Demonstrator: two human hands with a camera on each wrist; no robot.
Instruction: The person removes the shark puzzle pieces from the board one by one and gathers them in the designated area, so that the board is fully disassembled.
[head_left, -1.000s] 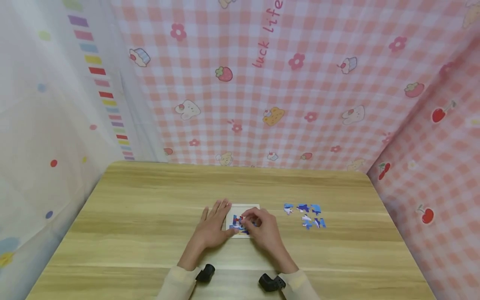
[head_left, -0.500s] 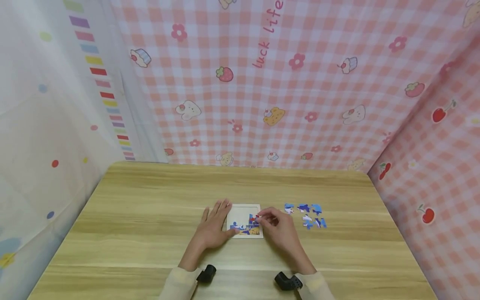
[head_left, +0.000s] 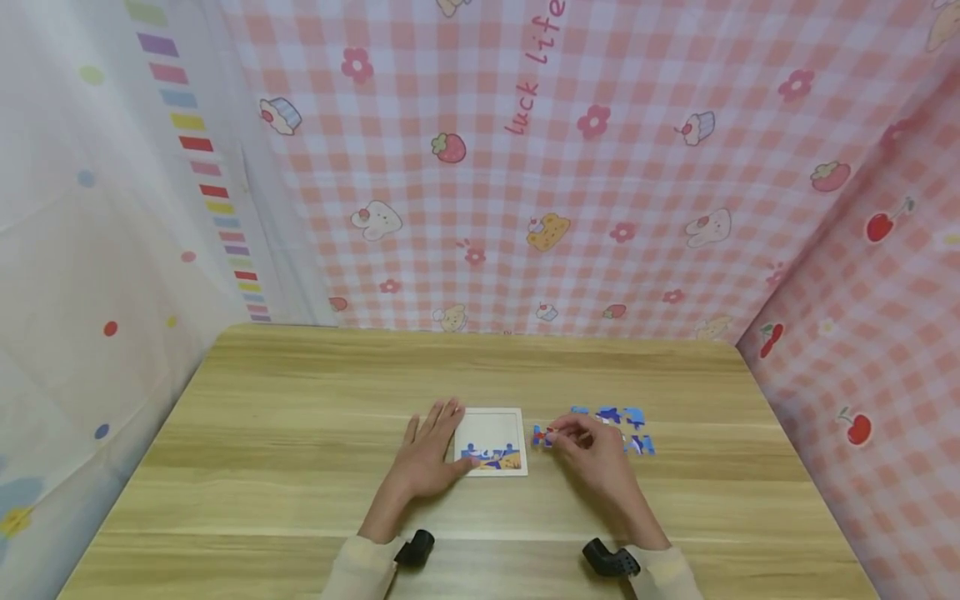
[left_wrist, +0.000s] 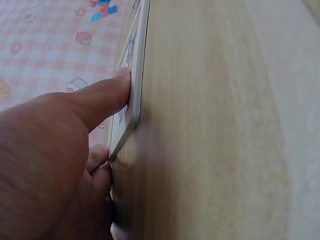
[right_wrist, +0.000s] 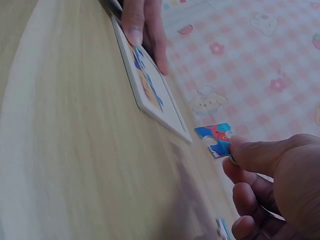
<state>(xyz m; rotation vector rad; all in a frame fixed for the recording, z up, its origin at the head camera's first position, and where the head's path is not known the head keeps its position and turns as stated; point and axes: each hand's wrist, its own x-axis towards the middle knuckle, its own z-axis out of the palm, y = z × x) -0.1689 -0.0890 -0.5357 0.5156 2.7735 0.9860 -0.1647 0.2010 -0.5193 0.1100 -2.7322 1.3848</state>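
Right hand (head_left: 597, 448) pinches puzzle piece (right_wrist: 214, 134), just off tray's (head_left: 487, 425) right edge, between it and loose pieces (head_left: 609, 414). Left hand (head_left: 427, 454) farther off: fingers straight, thumb on tray's near-left corner area.

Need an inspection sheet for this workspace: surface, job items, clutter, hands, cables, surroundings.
Surface: wood-grain table.
Job items: white puzzle tray, fitted pieces along its near side, the rest bare; loose pieces to its right, some hidden by a hand.
Clutter: nothing seen.
Hands: left hand rests at the tray's left side, thumb on it; right hand pinches a red-and-blue piece right of the tray.
Cables: nothing seen.
Surroundings: pink checked cloth behind and right; white printed sheet left.
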